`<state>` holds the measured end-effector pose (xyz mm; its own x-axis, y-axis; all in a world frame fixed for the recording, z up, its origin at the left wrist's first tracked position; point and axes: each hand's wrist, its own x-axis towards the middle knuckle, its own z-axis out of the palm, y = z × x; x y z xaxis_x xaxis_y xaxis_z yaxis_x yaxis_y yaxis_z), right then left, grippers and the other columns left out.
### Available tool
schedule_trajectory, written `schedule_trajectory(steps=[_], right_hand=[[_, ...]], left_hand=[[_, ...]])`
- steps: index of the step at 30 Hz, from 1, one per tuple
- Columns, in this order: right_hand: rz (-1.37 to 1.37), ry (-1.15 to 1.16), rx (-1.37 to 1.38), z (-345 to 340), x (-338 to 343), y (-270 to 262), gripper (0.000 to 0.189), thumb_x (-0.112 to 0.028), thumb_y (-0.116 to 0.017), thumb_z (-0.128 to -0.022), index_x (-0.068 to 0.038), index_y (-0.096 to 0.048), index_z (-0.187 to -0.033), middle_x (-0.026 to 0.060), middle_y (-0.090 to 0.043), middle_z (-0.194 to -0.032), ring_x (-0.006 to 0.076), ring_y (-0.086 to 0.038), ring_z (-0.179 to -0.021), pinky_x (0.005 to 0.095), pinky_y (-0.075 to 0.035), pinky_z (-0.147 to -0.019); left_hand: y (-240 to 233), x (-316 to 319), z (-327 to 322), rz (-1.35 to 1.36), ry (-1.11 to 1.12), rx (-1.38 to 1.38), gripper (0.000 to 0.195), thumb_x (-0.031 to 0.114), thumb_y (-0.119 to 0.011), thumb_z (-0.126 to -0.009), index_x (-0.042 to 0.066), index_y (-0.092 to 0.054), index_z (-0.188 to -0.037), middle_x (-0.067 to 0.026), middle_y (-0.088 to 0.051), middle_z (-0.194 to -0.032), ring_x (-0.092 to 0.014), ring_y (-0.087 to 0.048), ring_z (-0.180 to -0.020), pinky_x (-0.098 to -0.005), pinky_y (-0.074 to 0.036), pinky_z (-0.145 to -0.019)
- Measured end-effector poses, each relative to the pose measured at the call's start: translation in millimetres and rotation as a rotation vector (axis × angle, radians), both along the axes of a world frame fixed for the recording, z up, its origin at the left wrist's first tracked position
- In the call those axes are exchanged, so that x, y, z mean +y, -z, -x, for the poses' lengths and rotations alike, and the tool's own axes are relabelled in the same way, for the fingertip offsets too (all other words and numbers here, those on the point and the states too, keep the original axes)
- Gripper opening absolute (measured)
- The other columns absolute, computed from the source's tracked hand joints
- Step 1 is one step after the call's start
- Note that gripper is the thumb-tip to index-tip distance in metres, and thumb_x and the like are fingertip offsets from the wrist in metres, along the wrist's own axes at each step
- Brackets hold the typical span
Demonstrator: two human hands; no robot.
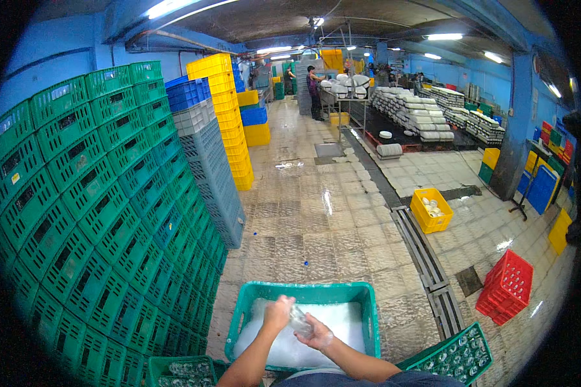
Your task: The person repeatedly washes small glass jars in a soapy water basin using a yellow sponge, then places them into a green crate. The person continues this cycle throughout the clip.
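Observation:
A clear glass vessel (300,321) is between my hands above a green plastic crate-like tub (310,291). My right hand (316,333) grips its lower right side, fingers wet. My left hand (279,312) is closed at its upper left end, somewhat blurred; whether it also holds a cloth or sponge is hidden. White suds (339,319) cover the liquid in the tub below. To the lower left, a green crate (157,370) holds glassware lying on its side. At my lower right stands another green crate (481,334) with several glasses in rows.
Tall stacks of green crates (77,164) and a grey crate stack (213,179) line the left. A red crate (506,290) and a yellow crate (431,210) with white items stand right, beside a floor drain channel (421,256). A person (314,92) works at a far table.

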<state>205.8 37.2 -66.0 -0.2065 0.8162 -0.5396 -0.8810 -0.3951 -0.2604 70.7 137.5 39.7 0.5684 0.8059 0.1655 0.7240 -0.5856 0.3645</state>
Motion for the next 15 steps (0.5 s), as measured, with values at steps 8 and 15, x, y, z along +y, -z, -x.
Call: schedule_trajectory(steps=[8, 15], right_hand=[[-0.116, -0.015, -0.044, -38.8, 1.7, -0.9, 0.043, -0.055, -0.061, -0.098, -0.02, -0.063, -0.122, 0.0059, -0.069, -0.116, 0.0293, -0.065, -0.093, 0.0444, -0.057, -0.075], [-0.133, 0.149, 0.129, -73.3, -9.5, -3.2, 0.03, -0.036, -0.063, -0.1, -0.008, -0.062, -0.11, 0.0142, -0.069, -0.103, 0.0281, -0.068, -0.094, 0.046, -0.056, -0.088]], left_hand=[[-43.3, -29.1, -39.5, -0.075, -0.038, -0.252, 0.023, 0.032, -0.069, -0.091, 0.01, -0.072, -0.088, -0.013, -0.068, -0.087, -0.032, -0.068, -0.083, -0.0488, -0.053, -0.074], [-23.7, -57.0, -54.4, 0.358, 0.555, -0.015, 0.047, 0.03, -0.067, -0.097, 0.008, -0.057, -0.138, -0.0141, -0.061, -0.133, -0.033, -0.06, -0.12, -0.0435, -0.049, -0.099]])
